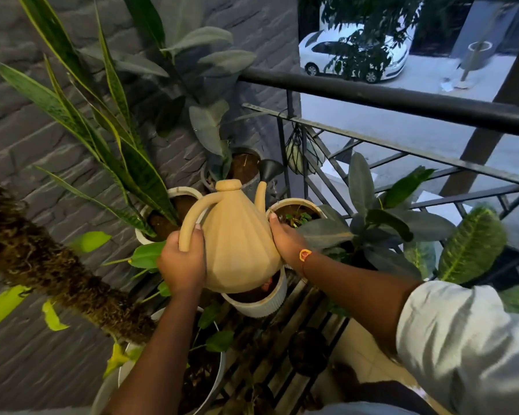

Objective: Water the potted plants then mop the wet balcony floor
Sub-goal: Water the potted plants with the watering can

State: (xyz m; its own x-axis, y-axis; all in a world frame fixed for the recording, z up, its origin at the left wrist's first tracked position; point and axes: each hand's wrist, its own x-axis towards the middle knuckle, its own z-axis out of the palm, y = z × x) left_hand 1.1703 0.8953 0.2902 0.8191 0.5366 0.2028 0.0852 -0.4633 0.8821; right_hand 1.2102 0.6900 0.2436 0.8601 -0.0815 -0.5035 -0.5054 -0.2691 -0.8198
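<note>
Two-handed watering: left grip wraps the watering can handle, right grip spread on its side. Next, probably tip further over the pot just beyond the right grip.

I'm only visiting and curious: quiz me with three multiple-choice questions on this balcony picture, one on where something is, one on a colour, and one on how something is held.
1. Where is the tip of the spout?
A. over the pot by the railing
B. over a bucket
C. over a sink

2. What colour is the can?
A. green
B. beige
C. red

3. How is the can held?
A. it stands on a table
B. in one hand
C. in both hands

Answers:
1 A: the spout's black head hangs just above that pot's rim, beside the railing.
2 B: the body, lid and handle are all beige.
3 C: the left hand grips the handle, and the right hand rests on the can's side.
</note>
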